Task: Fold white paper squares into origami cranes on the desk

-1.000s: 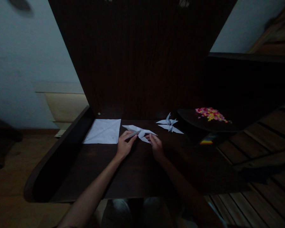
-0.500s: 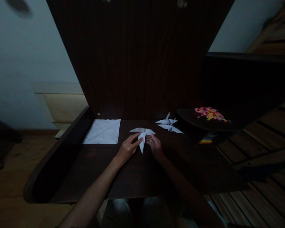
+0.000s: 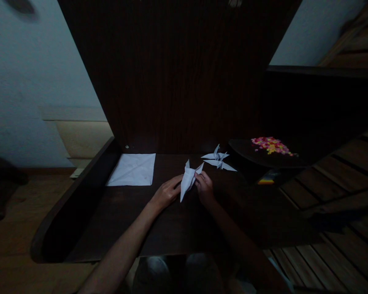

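A folded white paper crane (image 3: 187,179) is held between my two hands above the dark desk, one long point aimed down toward me and smaller points rising at the top. My right hand (image 3: 205,188) pinches its right side between thumb and fingers. At its left edge, my left hand (image 3: 168,192) grips the paper; those fingertips are partly hidden by it. Beyond my right hand lie folded paper cranes (image 3: 220,164), close together, with their wings spread. A flat white paper sheet (image 3: 133,169) with a diagonal crease rests left of my left hand.
Many small pink, red and yellow pieces (image 3: 271,146) are heaped on a dark rounded shelf (image 3: 242,149) at the right. A small item with a yellow-orange edge (image 3: 266,181) sits below it. The desk (image 3: 116,228) has a raised left side panel (image 3: 76,200) and a tall dark back panel (image 3: 184,81).
The paper crane has turned and tilted between my hands; its side wings now point upward instead of spreading sideways. My right hand has moved slightly right and pinches its side.
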A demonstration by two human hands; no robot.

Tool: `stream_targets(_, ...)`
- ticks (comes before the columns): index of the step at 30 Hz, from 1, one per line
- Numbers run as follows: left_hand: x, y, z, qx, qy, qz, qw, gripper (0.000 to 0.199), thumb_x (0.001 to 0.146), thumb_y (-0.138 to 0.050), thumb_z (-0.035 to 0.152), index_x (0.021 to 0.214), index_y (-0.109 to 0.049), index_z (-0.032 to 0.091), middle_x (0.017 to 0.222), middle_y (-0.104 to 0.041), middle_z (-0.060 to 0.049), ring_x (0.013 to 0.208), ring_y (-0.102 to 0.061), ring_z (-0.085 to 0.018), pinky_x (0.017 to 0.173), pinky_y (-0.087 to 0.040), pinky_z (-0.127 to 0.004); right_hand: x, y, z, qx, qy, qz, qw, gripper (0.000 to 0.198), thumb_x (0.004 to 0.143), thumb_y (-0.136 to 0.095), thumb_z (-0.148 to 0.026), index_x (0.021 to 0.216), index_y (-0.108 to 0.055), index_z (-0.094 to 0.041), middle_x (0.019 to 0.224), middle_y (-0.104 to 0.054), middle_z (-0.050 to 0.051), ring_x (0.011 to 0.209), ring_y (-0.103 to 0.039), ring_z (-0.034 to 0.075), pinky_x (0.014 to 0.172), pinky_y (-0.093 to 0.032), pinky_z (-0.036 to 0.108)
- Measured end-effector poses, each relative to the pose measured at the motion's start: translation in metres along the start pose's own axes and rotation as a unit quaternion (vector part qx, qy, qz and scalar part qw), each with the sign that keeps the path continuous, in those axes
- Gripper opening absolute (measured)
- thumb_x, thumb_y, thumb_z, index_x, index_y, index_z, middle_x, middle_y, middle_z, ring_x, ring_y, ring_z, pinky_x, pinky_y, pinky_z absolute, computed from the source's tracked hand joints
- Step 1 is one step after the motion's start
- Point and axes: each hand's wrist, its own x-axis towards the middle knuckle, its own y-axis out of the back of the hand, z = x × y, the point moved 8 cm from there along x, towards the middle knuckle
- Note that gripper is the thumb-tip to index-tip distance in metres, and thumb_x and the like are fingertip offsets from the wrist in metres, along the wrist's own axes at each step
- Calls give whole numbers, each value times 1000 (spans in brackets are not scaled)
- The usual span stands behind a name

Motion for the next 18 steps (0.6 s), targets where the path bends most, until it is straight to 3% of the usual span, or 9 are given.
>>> stream_targets(4, -2, 13, -14, -29, 69, 48, 996, 34, 85, -43, 0, 107, -61, 18, 127, -57, -14, 117, -56, -22, 90, -55, -38, 2, 10, -8, -32, 44, 42, 998, 20, 71, -67, -36, 69, -54, -20, 60, -56, -3, 56, -53, 13, 53, -42, 24)
stream_targets(9, -5, 30, -26, -52, 174, 161, 970, 20, 86, -51, 7, 100, -62, 17, 102, -65, -9, 97, -63, -18, 86, -54, -36, -6, 5, -23, -140, 115, 40, 983, 22, 75, -65, -36, 68, -52, -20, 56, -54, -4, 53, -52, 12, 50, -41, 23)
stream_targets(13, 2, 23, -16, -44, 165, 153, 973, 21, 83, -64, 20, 103, -60, 17, 94, -64, -7, 87, -63, -17, 76, -55, -31, -16, -6, -27, -194, 142, 15, 971, 21, 76, -65, -37, 69, -54, -20, 61, -57, -3, 56, -55, 12, 52, -43, 23)
stream_targets(18, 2, 11, -11, -11, 139, 109, 984, 18, 88, -57, 19, 106, -59, 18, 93, -63, -7, 88, -63, -17, 79, -54, -31, -22, -14, -24, -188, 114, -12, 975, 22, 76, -65, -38, 70, -54, -21, 59, -58, -3, 49, -56, 13, 46, -45, 24)
